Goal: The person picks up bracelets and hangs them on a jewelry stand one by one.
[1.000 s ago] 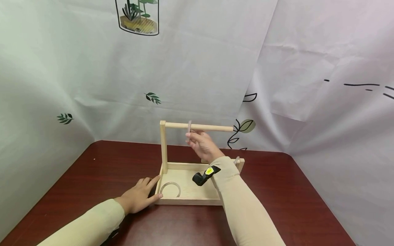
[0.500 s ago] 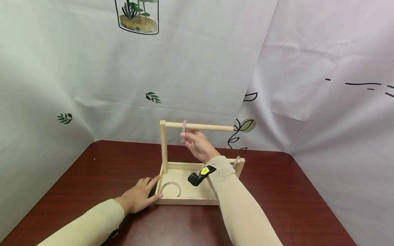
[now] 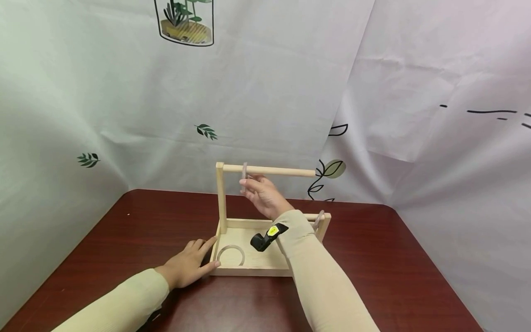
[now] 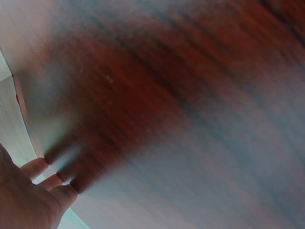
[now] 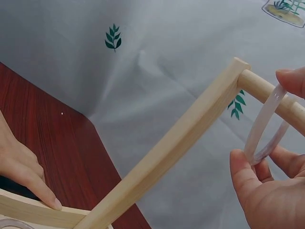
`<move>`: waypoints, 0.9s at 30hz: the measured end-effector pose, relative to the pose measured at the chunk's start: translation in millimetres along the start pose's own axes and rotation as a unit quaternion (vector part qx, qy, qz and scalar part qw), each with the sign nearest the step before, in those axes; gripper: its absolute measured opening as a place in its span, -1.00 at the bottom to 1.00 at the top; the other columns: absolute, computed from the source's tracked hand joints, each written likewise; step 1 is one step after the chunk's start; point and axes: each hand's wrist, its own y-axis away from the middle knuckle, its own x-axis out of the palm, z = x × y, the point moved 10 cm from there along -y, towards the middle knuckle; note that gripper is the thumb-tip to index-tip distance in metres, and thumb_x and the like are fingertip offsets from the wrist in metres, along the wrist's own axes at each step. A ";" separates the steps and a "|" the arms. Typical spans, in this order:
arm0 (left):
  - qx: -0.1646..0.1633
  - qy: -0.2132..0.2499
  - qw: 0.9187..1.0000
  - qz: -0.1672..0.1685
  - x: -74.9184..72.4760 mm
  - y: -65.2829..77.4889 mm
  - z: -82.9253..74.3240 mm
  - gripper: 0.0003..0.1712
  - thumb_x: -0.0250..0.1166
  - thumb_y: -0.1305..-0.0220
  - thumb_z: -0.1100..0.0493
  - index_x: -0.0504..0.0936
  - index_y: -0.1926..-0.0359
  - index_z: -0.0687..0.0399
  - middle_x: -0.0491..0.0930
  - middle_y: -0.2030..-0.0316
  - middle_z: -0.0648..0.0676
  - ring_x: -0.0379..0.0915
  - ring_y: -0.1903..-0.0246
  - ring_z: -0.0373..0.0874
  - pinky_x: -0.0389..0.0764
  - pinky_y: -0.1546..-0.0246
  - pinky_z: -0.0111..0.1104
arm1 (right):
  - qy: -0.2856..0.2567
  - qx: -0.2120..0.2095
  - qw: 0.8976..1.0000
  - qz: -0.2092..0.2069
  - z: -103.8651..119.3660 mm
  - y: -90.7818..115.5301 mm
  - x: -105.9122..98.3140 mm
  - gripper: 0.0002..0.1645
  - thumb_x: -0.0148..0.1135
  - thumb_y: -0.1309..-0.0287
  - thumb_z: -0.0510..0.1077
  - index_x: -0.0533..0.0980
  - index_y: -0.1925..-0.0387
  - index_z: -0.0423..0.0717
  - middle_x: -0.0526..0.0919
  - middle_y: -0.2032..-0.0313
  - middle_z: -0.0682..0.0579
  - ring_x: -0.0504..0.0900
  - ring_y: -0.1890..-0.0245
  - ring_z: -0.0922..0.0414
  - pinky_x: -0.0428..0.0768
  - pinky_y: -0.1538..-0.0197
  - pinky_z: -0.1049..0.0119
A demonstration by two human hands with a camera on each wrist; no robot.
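My right hand (image 3: 263, 196) pinches a pale translucent bangle (image 5: 261, 119) between thumb and fingers. The bangle encircles the upper wooden bar (image 3: 286, 171) of a stand, close to the upright post (image 3: 221, 198). In the right wrist view the bangle tilts around the bar, fingers at its top and lower edge. My left hand (image 3: 186, 265) rests with extended fingers and thumb against the left side of the stand's wooden tray (image 3: 265, 263). A second bangle (image 3: 230, 246) lies in the tray's left front corner.
A third bangle (image 3: 319, 218) hangs at the right on a lower bar beside a short post (image 3: 325, 225). My right forearm covers part of the tray. The stand sits on a dark red table (image 3: 365, 258), with a white printed cloth (image 3: 269, 92) behind it.
My right hand has slid the bangle leftward along the upper bar, toward the tall post, slowing in the last half second. My left hand has stayed at the tray.
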 end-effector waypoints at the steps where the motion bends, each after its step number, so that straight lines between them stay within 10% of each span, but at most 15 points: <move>1: 0.000 0.000 1.000 0.000 0.2 0.0 0.1 -0.12 0.05 -0.31 -0.37 0.17 -0.46 0.03 0.35 -0.15 0.23 0.24 -0.20 0.20 0.46 0.00 0.06 | 0.002 0.001 1.000 0.001 -0.4 -0.1 0.6 -0.40 0.07 -0.23 -0.37 0.21 -0.29 -0.26 0.21 -0.35 -0.08 0.42 0.07 0.20 0.45 0.00 0.33; 27: -0.002 0.007 1.000 0.005 -1.6 1.2 -2.5 -0.14 0.07 -0.33 -0.32 0.17 -0.46 0.06 0.34 -0.16 0.25 0.21 -0.23 0.22 0.43 -0.04 0.08 | -0.005 0.006 1.000 0.018 -4.2 -1.4 9.0 -0.28 0.03 -0.24 -0.39 0.10 -0.41 -0.25 0.12 -0.43 -0.08 0.34 -0.05 0.15 0.17 -0.37 0.00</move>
